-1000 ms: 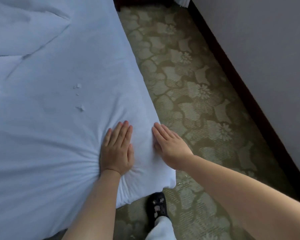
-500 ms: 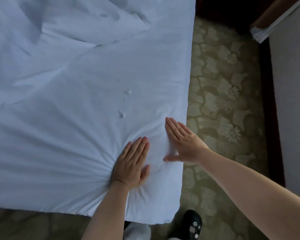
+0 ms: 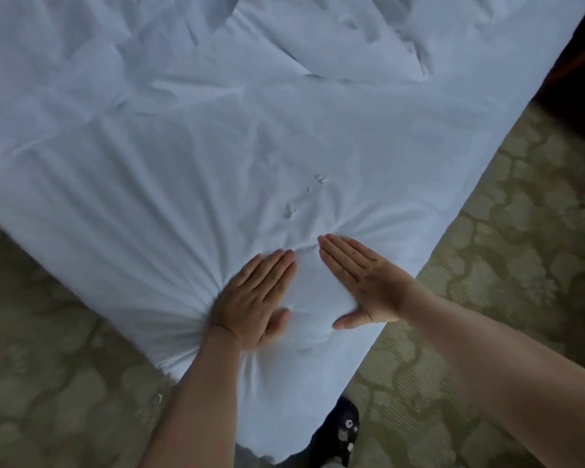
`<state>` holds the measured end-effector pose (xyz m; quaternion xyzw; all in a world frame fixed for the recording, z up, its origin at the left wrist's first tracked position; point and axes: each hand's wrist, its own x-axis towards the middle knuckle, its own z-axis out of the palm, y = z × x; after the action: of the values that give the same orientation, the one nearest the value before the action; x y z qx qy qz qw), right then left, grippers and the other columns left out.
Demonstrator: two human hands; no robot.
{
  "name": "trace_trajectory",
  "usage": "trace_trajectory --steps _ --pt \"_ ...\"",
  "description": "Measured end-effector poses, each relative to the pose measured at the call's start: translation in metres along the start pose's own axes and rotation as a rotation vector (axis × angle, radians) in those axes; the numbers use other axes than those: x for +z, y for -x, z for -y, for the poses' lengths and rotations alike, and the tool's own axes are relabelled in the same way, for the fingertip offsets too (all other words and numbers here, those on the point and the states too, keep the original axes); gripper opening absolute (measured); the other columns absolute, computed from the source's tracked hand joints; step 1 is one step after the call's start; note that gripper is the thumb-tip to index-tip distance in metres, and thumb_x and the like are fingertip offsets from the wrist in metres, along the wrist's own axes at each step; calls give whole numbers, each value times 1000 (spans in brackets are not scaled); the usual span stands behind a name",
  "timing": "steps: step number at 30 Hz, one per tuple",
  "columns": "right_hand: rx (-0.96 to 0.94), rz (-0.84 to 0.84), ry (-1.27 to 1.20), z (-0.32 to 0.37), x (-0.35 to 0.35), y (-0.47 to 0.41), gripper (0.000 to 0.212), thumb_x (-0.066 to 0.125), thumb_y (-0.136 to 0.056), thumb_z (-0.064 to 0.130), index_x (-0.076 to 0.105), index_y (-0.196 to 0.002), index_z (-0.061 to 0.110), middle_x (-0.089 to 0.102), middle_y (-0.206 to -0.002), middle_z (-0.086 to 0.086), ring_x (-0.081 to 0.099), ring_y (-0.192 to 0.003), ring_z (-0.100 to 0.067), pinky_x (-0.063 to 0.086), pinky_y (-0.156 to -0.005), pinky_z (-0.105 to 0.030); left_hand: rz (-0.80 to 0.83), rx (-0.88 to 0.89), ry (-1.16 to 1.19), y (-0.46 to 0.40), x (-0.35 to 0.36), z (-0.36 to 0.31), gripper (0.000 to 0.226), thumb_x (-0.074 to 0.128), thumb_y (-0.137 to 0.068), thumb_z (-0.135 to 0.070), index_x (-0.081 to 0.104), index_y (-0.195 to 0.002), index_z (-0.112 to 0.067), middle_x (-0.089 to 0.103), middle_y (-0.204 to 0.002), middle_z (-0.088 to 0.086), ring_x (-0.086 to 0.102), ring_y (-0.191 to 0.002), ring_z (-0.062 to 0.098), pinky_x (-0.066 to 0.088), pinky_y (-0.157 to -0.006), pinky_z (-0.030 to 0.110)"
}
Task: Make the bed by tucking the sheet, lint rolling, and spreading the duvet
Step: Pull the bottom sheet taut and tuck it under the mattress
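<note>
left hand [image 3: 255, 300]: flat, fingers together, pressing on the sheet [image 3: 183, 197] at the bed corner
right hand [image 3: 362, 282]: flat too, thumb out, just beside it
sheet: creases fan from the left hand
duvet [image 3: 335, 38]: bunched up top
floor: patterned carpet [image 3: 504, 265]

White sheet [image 3: 183, 146], olive floral-patterned carpet [image 3: 520, 265], black shoe [image 3: 343, 430] with pale flowers

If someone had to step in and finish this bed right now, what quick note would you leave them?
Left hand: flat, fingers straight, pressing the sheet at the bed's near corner.
Right hand: flat beside it, also on the sheet.
Sheet: covers the corner, creases fanning out from the left hand.
Small bits of lint lie just beyond the fingertips.
Duvet: bunched at the far end.
Left: finish smoothing and tucking, lint roll, spread the duvet.
</note>
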<state>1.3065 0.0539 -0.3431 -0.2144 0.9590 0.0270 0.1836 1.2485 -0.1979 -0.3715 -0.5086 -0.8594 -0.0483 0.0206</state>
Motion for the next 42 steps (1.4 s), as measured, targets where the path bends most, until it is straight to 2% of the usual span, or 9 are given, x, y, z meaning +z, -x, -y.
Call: trace_trajectory --steps 6,12,15,17,22,28,33,38,42 --pt "-51 -146 41 0 6 -2 106 28 -79 77 8 -146 -4 15 -153 -20 12 -144 -29 6 -117 -37 -6 -141 -108 2 0 -6 68 37 -83 -34 34 -144 -3 35 -151 12 32 -140 24 25 -113 43" --pt "57 -238 -47 26 10 -1 95 12 -91 68 27 -141 -11 27 -150 -25 20 -142 -31 11 -116 -39 -56 -334 -81 13 -5 -20 58 35 -89 -29 47 -138 0 44 -146 13 43 -134 27 28 -110 45" --pt "99 -340 -89 43 15 -2 86 20 -93 62 33 -141 -9 31 -149 -23 27 -141 -31 11 -117 -37 -77 -474 -68 19 -5 -36 54 33 -93 -30 49 -137 -2 46 -145 12 42 -134 26 27 -111 45" --pt "185 -407 -167 64 19 3 81 25 -91 57 31 -144 -4 29 -152 -17 24 -143 -27 8 -117 -36 -67 -552 -44 29 -6 -53 54 32 -93 -30 49 -137 -3 46 -145 10 41 -135 26 25 -111 46" --pt "354 -516 -331 95 29 10 76 18 -89 54 23 -150 9 20 -158 -3 12 -146 -15 -1 -118 -32 -60 -653 5 65 -6 -103 55 28 -94 -31 45 -140 -5 42 -148 8 38 -138 24 22 -111 48" --pt "364 -679 -313 95 44 3 70 25 -91 49 34 -146 7 32 -153 -7 23 -144 -19 4 -116 -33 -85 -707 -28 69 2 -107 58 23 -93 -33 42 -143 -9 39 -150 5 35 -140 20 26 -113 49" --pt "354 -699 -283 93 48 0 72 21 -88 50 39 -143 8 35 -151 -8 25 -143 -21 5 -114 -35 -25 -737 -34 68 2 -106 69 7 -89 -41 26 -150 -14 21 -158 -1 16 -146 13 7 -119 42" --pt "269 -776 -293 93 48 2 64 22 -86 47 54 -128 11 47 -141 -8 35 -137 -22 9 -112 -38 -72 -814 -2 73 -2 -117 77 -3 -84 -48 25 -151 -20 17 -159 -6 10 -146 8 1 -118 31" --pt "216 -860 -300 93 47 1 61 21 -81 46 60 -115 13 53 -131 -6 43 -128 -22 14 -111 -37 -88 -877 59 75 -3 -118 58 11 -97 -45 23 -151 -26 13 -159 -11 6 -146 2 0 -119 28"
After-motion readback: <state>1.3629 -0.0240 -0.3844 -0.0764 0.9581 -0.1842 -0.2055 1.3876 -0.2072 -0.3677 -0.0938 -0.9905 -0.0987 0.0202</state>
